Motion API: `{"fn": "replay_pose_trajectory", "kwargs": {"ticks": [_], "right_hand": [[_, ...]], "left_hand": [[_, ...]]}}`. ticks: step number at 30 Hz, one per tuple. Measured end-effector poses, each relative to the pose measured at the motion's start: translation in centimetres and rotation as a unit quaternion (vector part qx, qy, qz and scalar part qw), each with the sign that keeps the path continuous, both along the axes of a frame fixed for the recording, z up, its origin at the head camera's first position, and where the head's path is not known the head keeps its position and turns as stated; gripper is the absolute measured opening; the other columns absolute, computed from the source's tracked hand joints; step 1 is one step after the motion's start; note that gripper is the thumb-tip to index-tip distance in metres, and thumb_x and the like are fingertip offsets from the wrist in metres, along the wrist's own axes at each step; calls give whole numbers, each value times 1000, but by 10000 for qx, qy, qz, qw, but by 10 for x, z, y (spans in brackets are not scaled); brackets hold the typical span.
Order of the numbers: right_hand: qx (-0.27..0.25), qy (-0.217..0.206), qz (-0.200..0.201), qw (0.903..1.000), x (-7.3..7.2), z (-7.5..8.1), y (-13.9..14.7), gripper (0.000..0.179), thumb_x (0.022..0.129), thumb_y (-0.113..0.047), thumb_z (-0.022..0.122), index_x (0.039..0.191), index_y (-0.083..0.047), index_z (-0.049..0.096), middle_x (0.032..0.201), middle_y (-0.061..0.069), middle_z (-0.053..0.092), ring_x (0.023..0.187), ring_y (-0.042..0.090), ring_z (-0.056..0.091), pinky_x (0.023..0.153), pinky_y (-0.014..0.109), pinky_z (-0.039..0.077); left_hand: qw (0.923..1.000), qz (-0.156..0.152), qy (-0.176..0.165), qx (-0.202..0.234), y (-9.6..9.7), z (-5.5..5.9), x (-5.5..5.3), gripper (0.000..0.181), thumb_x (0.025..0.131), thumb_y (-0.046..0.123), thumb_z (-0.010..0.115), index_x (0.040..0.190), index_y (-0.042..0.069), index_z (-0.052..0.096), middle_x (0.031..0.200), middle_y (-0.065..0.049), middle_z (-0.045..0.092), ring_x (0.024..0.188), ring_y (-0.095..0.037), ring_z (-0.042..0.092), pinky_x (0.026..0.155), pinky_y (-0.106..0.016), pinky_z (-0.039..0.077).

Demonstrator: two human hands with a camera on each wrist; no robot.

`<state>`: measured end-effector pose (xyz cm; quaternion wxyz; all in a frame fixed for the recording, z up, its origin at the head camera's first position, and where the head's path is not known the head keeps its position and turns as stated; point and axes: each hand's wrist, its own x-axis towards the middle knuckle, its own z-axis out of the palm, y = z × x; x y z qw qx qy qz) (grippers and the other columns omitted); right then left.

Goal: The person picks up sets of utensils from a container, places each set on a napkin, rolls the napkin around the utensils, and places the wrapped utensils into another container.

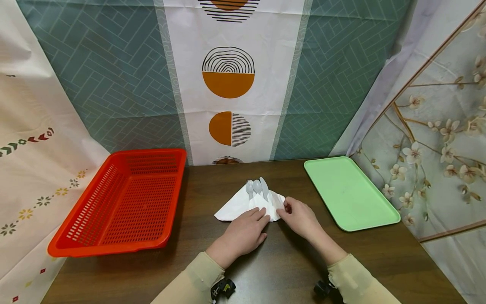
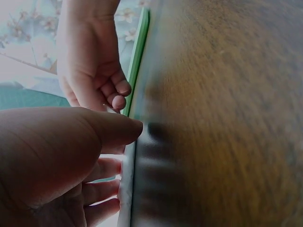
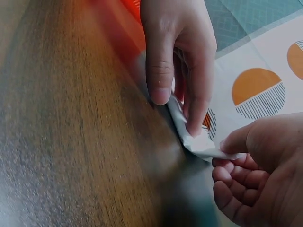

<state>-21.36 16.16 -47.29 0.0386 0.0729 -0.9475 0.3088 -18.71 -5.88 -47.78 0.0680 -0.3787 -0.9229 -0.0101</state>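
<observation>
Left of the green tray (image 1: 351, 193), a crumpled white napkin (image 1: 232, 207) is folded over a grey fork (image 1: 249, 188), spoon (image 1: 257, 186) and knife (image 1: 263, 188), tops showing. The left hand (image 1: 244, 231) presses it, fingers extended; the right hand (image 1: 301, 217) pinches its tray-side edge.

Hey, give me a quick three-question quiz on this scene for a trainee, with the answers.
1. True or false: the napkin lies between the red basket and the green tray.
2. Fill in: between the fork and the knife lies the ____.
3. Which grip pinches the napkin's edge? A: left. B: right. C: neither.

Key: 1 true; 2 spoon; 3 B, the right grip.
</observation>
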Motion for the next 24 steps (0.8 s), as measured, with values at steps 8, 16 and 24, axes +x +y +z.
{"fn": "replay_pose_trajectory", "kwargs": {"ticks": [8,16,24], "right_hand": [[-160,50,129,9998,1,2,-7,24,99,-18,79,86,-16,59,72,-3,52,67,17,49,63,34,37],[-394,73,260,9989,-1,0,-14,14,101,-19,81,92,-18,70,78,-6,60,73,16,55,70,36,45],[-533,165,311,9980,-1,-1,-19,10,100,-18,83,94,-18,74,85,-7,66,79,14,60,76,37,51]], "left_hand": [[10000,-29,50,10,-1,0,0,50,105,35,77,148,10,67,155,-11,63,144,-28,59,122,-36,43],[9999,-44,97,-66,-1,1,0,52,106,36,76,149,9,66,155,-10,64,144,-27,59,121,-35,43],[9998,-65,160,-39,-1,0,-1,53,106,35,76,150,8,65,155,-10,63,144,-27,59,122,-35,43]]}}
